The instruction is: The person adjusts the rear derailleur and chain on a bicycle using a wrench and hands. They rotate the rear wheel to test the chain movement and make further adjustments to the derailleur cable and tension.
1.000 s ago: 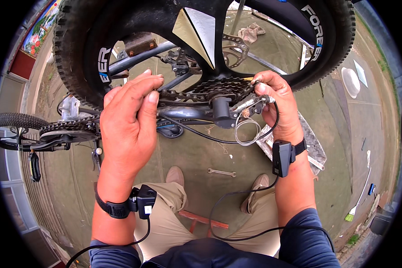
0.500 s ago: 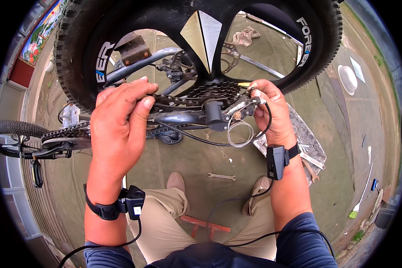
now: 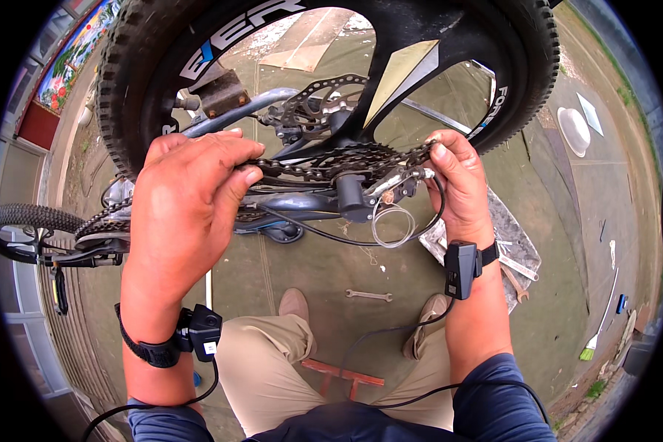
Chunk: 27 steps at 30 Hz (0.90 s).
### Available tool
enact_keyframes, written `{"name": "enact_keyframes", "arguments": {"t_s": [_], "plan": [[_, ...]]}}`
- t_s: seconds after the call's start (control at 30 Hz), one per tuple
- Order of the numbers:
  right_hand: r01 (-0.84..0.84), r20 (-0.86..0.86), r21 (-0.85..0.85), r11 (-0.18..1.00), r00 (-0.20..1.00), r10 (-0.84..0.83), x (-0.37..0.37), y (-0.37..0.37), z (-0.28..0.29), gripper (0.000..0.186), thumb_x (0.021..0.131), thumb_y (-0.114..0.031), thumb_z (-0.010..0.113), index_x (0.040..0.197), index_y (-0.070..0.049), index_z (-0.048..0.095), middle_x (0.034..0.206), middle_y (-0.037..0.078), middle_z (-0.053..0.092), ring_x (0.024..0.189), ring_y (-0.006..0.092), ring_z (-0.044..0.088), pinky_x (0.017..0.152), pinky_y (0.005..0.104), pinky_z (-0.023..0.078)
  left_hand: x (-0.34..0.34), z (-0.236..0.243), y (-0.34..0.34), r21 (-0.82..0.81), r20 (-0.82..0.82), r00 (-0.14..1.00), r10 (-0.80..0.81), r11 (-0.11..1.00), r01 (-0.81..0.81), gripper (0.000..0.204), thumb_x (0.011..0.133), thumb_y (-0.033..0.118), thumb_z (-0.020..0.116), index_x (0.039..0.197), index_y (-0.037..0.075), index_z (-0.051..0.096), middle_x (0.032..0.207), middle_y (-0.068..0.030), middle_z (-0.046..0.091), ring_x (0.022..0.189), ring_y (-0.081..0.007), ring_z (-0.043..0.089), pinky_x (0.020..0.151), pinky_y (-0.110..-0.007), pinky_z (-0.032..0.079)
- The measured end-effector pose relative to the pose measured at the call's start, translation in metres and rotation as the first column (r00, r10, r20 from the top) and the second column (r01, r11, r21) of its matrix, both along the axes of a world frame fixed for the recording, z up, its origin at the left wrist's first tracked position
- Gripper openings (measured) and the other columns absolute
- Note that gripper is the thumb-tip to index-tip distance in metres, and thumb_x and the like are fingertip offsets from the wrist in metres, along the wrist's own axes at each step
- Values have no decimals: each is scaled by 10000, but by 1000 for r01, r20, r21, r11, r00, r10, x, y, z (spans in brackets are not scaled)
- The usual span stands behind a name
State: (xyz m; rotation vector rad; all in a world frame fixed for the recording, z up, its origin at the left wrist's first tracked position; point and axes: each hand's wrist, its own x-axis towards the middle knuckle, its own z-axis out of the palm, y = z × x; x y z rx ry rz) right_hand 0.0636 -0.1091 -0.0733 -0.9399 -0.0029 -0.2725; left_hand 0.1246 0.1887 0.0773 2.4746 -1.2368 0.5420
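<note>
A bicycle's rear wheel [image 3: 118,96] with a knobby black tyre and broad black spokes fills the top of the view. My left hand [image 3: 188,188] is closed, thumb and fingers pinching the dark bicycle chain [image 3: 302,171] left of the rear sprockets [image 3: 361,156]. To the right of the sprockets my right hand [image 3: 462,180] pinches the chain between thumb and forefinger. The rear derailleur [image 3: 396,193] sits just below and left of the right fingers. A thin coiled cable end [image 3: 376,234] hangs from it. My palms hide part of the chain.
A wrench [image 3: 369,295] lies on the green ground sheet between my shoes. Right of the bike stands a grey tray [image 3: 510,221] with tools. A low red stool [image 3: 344,372] is between my legs. Farther right are a white bowl [image 3: 573,132] and a green-tipped brush [image 3: 588,350].
The wheel has turned clockwise, its light diamond-patterned spoke swinging right. My left hand has shifted slightly left. My right hand has moved a little right, with chain now visible running to its fingertips.
</note>
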Motion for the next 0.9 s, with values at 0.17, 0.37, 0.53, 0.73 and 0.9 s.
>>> {"name": "enact_keyframes", "arguments": {"t_s": [0.17,0.37,0.53,0.73,0.9], "plan": [[40,13,-64,997,999,-39,1,-8,-7,148,941,-138,710,1074,-86,671,818,-57,619,558,25,432,504,196,318,2,0,-2,8,-25,1000,-11,1000,11,193,833,21,722,1022,51,702,1003,-129,734,898,-304,664,855,-385,462],[-73,-127,-244,967,991,43,-15,-18,-35,126,951,-102,694,1064,-51,669,864,-36,644,691,30,508,616,187,389,2,0,-2,-13,-37,999,-21,1000,20,215,832,2,710,1042,47,705,1032,-136,735,873,-305,642,855,-369,464],[-219,-301,-488,845,951,73,-16,-14,-57,230,911,-142,752,1082,-1,691,896,-33,660,827,55,531,759,241,447,2,9,-12,-19,-8,998,-55,998,54,219,831,0,709,1045,44,703,1023,-133,735,874,-301,642,863,-364,467],[-176,-257,-615,769,966,15,-11,3,-82,130,920,-81,668,1028,-22,711,832,-43,631,768,52,522,678,246,443,2,19,-25,-14,26,996,-83,996,83,215,833,-2,702,1043,42,705,995,-124,732,886,-299,639,862,-366,471],[-237,-384,-624,745,923,-28,-11,8,-59,181,946,-123,674,1086,-10,691,850,-21,644,773,67,534,701,247,450,0,27,-34,-2,35,995,-96,995,96,207,831,10,703,1033,53,710,961,-106,729,873,-299,634,847,-369,474]]}}
